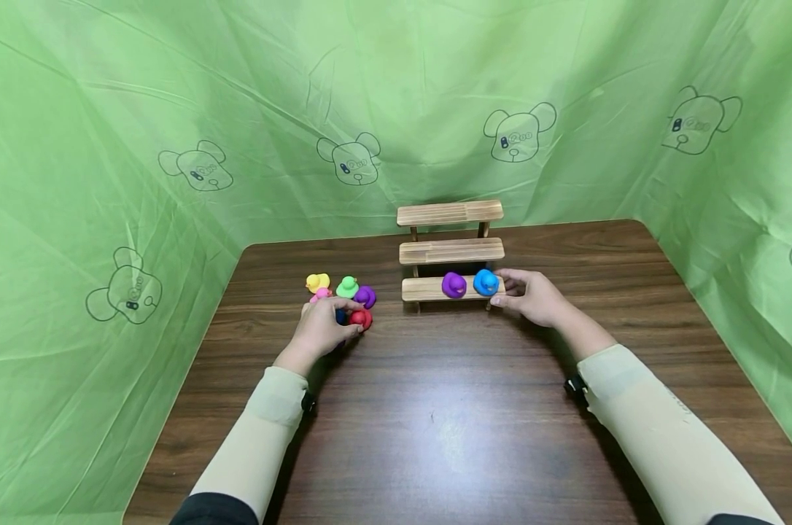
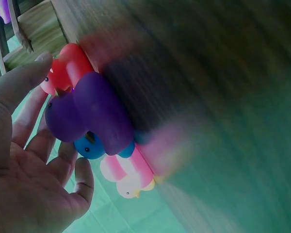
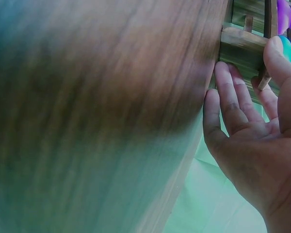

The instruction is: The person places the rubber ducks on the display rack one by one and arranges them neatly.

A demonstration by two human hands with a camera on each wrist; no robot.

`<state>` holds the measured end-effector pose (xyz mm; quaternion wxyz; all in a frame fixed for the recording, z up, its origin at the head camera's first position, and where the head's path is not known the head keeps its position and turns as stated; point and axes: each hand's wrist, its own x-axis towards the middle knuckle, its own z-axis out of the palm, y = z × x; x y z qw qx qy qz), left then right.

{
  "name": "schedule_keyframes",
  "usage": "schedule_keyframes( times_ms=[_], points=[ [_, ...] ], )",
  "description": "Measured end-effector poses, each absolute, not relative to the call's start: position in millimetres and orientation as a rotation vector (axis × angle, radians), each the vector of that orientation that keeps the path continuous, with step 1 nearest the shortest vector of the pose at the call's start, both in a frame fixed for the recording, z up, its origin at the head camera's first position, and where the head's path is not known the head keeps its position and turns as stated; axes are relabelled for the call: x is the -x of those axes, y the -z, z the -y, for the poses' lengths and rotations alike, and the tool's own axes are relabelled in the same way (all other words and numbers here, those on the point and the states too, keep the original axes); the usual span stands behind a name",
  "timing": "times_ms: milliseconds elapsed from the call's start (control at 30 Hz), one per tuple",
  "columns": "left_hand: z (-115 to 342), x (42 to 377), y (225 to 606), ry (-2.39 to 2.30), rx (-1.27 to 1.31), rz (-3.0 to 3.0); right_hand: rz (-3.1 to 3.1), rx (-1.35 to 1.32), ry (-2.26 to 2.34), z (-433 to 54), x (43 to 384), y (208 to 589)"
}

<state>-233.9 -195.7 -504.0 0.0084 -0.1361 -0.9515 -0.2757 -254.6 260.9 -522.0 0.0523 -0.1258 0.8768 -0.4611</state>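
Note:
My left hand [image 1: 324, 324] is at the duck cluster on the left, its thumb and forefinger pinching a red rubber duck [image 1: 360, 319]. In the left wrist view a purple duck [image 2: 97, 111] partly hides a blue duck [image 2: 89, 146] beside that hand. Around them are a yellow duck [image 1: 317, 283], a green duck [image 1: 347, 286], another purple duck [image 1: 365, 296] and a partly covered pink duck [image 1: 321, 294]. My right hand [image 1: 530, 295], fingers loosely extended, is by the right end of a wooden shelf's lowest step [image 1: 422, 289], against a blue duck [image 1: 486, 282]. A purple duck [image 1: 454, 285] sits left of it.
The shelf rises in steps, with a middle step [image 1: 451, 251] and a top step [image 1: 450, 213] behind the lowest. It stands at the back of a brown wooden table [image 1: 396, 408]. Green curtain [image 1: 271, 95] with printed bear faces surrounds the table's back and sides.

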Motion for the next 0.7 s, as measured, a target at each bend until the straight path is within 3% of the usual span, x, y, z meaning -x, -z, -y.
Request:
schedule_keyframes(
  times_ms=[700],
  points=[
    [193.6, 233.1, 501.7, 0.846, 0.465, 2.941, -2.67, 0.387, 1.41, -260.3, 253.2, 521.0]
  ],
)
